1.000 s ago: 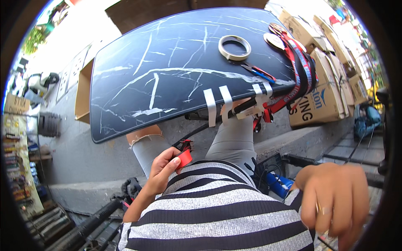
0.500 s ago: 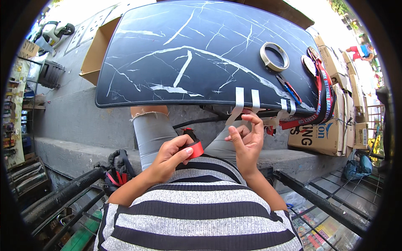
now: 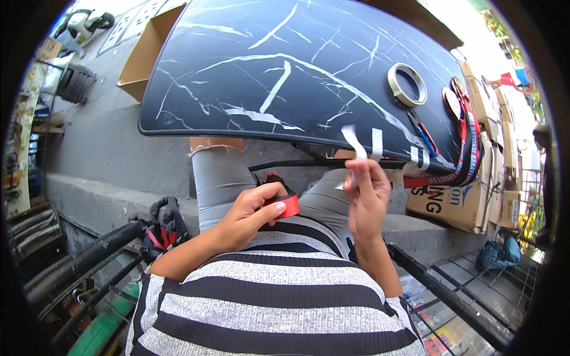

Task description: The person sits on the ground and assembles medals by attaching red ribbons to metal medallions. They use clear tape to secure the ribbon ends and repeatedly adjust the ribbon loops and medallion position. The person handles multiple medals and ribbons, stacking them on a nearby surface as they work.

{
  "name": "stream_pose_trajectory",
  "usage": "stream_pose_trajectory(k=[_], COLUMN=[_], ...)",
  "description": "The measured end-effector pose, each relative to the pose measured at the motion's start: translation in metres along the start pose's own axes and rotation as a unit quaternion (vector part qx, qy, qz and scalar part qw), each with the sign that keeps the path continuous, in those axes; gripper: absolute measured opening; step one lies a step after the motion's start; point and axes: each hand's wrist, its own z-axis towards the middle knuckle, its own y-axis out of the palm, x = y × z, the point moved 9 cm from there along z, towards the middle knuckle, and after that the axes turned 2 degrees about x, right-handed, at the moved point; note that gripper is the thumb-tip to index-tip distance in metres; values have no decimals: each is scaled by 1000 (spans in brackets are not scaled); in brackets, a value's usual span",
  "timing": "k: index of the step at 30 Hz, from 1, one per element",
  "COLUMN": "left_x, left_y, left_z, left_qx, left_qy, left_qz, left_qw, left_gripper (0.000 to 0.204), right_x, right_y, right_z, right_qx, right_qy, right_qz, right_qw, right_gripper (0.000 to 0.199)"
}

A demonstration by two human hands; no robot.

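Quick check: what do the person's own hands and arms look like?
The left hand and right hand wear no gloves, and the forearms are uncovered. The sleeves belong to a ribbed-looking shirt with black and light grey stripes. Any rings are hard to make out.

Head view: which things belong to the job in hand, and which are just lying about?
Likely in the job:
- red band, in the left hand
- tape strip, in the right hand
- other strips, on the table's edge
- tape roll and medals, on the table

Likely just lying about:
- boxes, right
- blue bundle, right
- scooter, far left
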Motion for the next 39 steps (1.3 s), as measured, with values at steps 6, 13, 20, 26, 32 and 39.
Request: stream_pose_trajectory(k=[6, 13, 20, 26, 32, 39], left_x=[11, 18, 24, 30, 28, 15], left_y=[0, -1, -1, 1, 2, 2], left_z=[2, 4, 7, 9, 11, 12], left_qx=[-13, 33, 42, 55, 74, 92], left_qy=[48, 79, 103, 126, 121, 64], left_qz=[2, -29, 22, 87, 77, 19], left_qw=[999, 996, 994, 987, 987, 994], left_gripper=[40, 34, 32, 30, 27, 23], right_x=[-24, 22, 31, 44, 36, 50], right_y=[56, 53, 48, 47, 48, 45], right_z=[-52, -55, -57, -59, -60, -64], right_qx=[-258, -230, -216, -212, -196, -214], right_qy=[61, 165, 180, 226, 194, 235], right_qz=[-40, -25, -39, -37, -16, 2], right_qw=[964, 959, 959, 950, 961, 948], right_gripper=[12, 18, 20, 19, 20, 20])
